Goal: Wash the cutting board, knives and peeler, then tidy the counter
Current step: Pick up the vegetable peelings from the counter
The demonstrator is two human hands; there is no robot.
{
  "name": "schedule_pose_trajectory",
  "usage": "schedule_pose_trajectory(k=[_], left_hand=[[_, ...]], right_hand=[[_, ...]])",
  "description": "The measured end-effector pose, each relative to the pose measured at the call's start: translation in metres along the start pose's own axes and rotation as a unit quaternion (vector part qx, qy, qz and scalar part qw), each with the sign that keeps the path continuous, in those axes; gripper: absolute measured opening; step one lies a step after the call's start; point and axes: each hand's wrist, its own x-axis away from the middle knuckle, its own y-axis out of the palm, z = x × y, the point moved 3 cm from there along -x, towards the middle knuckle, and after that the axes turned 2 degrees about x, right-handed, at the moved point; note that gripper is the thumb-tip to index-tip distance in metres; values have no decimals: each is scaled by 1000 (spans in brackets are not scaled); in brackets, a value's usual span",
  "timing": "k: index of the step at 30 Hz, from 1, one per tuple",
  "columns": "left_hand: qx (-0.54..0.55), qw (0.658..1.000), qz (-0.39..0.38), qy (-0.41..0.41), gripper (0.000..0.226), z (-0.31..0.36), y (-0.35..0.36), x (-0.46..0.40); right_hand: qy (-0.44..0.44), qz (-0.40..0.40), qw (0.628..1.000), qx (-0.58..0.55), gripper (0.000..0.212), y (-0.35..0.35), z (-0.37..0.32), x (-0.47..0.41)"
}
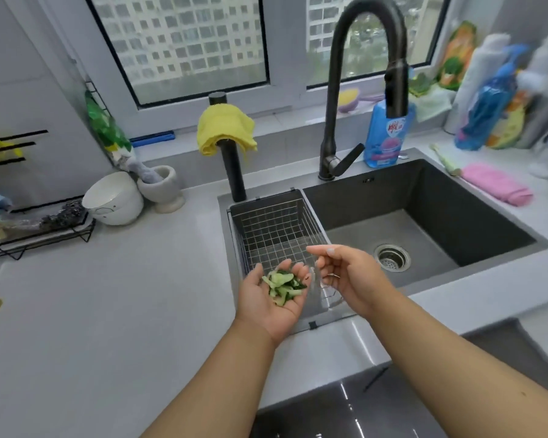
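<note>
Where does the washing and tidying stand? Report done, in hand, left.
Done: none visible; no cutting board, knives or peeler in view, so washing can't be judged. In hand: left hand cups green peelings over the wire basket; right hand hangs open. Left: dump the peelings; pink cloth lies out.

The sink (456, 216) looks like matt dark grey metal, its drain (392, 257) shiny steel, and the basket (276, 229) thin bright wire. The faucet (361, 74) is matt black; the counter (108, 311) is smooth, pale and faintly glossy. The yellow cloth (225, 128) and pink cloth (497, 184) look soft and napped.
</note>
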Motion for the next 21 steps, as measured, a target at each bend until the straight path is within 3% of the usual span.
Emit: schedule_pose_trajectory(k=[13, 21], left_hand=[[-104, 984, -46, -135, 47, -249, 119, -36], [-143, 973, -21, -180, 47, -384, 153, -49]], right_hand=[[-28, 250, 965, -74, 26, -263, -63, 96], [13, 357, 929, -92, 24, -412, -60, 153]])
